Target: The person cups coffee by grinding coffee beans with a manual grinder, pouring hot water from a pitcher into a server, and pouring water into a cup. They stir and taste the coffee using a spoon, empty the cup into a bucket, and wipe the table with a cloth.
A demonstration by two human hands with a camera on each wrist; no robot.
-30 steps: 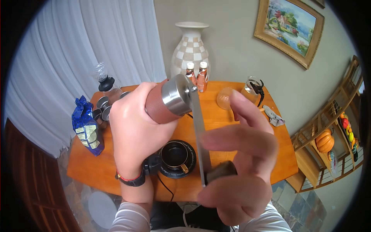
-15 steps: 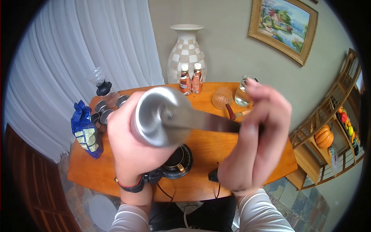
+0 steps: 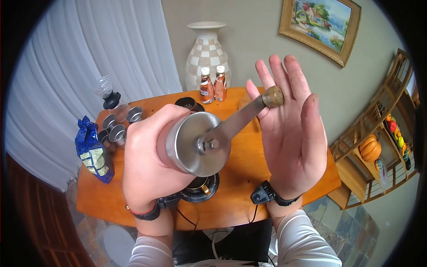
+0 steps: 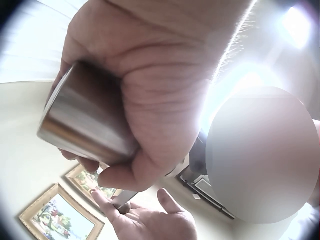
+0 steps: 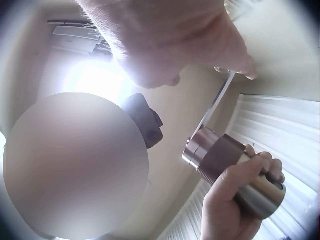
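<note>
Above a wooden table [image 3: 242, 175], white curtains [image 3: 98, 53] alongside, left hand [image 3: 144, 155] gripping grinder [image 3: 189, 142], right hand [image 3: 291, 133] spread

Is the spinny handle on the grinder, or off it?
On. The metal handle joins the grinder at its top in the head view, and the right wrist view shows them joined too.

Left hand [image 3: 144, 155] was curled in a grip; right hand [image 3: 291, 133] was raised with its palm in view, fingers [image 3: 280, 75] nearly straight.
</note>
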